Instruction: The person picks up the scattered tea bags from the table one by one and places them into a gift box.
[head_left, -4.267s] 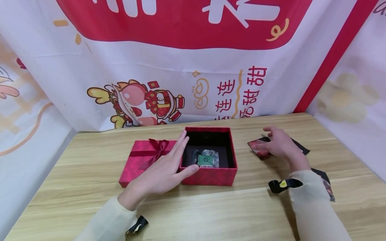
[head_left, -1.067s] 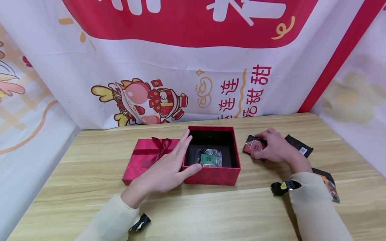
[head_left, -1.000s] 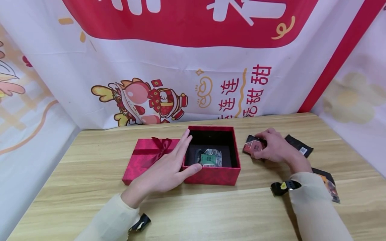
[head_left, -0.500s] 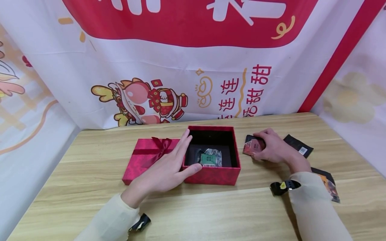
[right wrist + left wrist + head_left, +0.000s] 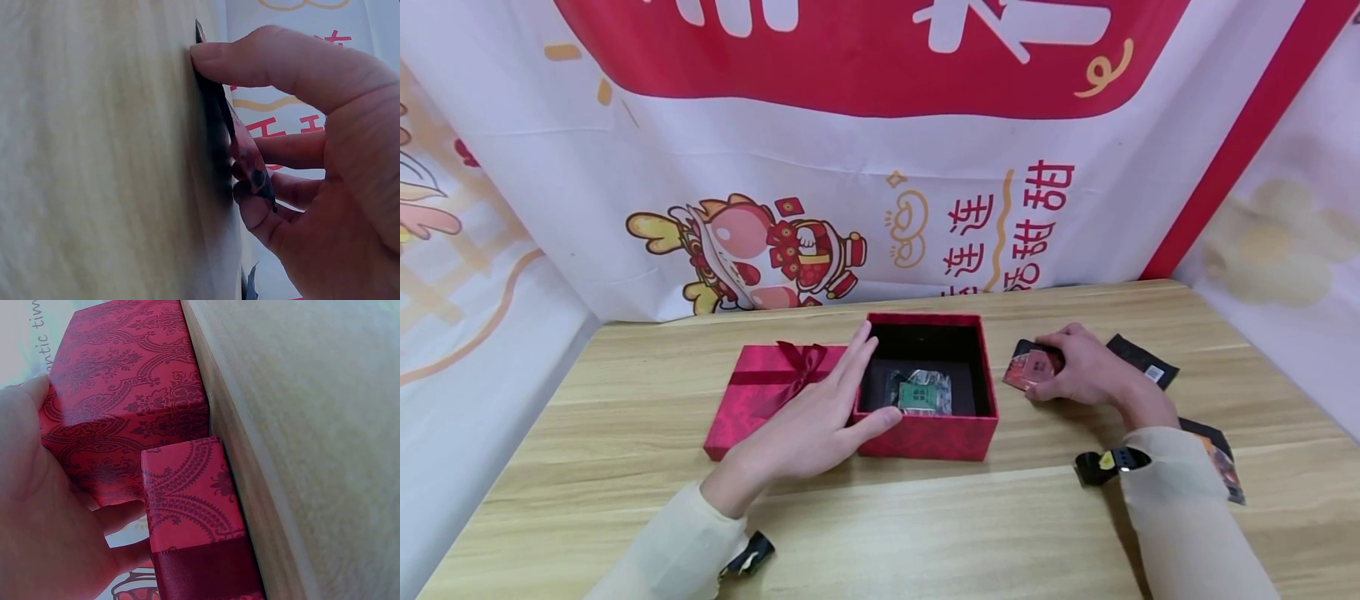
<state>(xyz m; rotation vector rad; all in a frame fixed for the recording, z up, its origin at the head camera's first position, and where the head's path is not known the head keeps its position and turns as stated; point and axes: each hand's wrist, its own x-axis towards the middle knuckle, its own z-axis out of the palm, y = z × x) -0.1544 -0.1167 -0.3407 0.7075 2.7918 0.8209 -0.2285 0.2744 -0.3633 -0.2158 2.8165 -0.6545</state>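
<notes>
My left hand (image 5: 808, 429) rests with straight fingers along the left wall of a red patterned gift box (image 5: 925, 437), its thumb at the front rim. In the left wrist view the thumb touches the box (image 5: 131, 362) at its edge. Inside the box lies a clear packet with a green label (image 5: 919, 396). To the right, my right hand (image 5: 1086, 367) pinches a small flat black-and-red packet (image 5: 1030, 367) between thumb and fingers. The right wrist view shows that packet (image 5: 247, 150) edge-on and bent, close over the table.
The red box lid (image 5: 737, 408) with a dark ribbon bow lies left of the box, partly under the left forearm. A black packet with a white label (image 5: 1142, 362) lies beyond the right hand. Another black-and-orange packet (image 5: 1217, 458) lies by the right sleeve.
Over about four seconds my right hand has gone from hovering open over the black-and-red packet to pinching it; the packet has shifted slightly left. My left hand stays at the box.
</notes>
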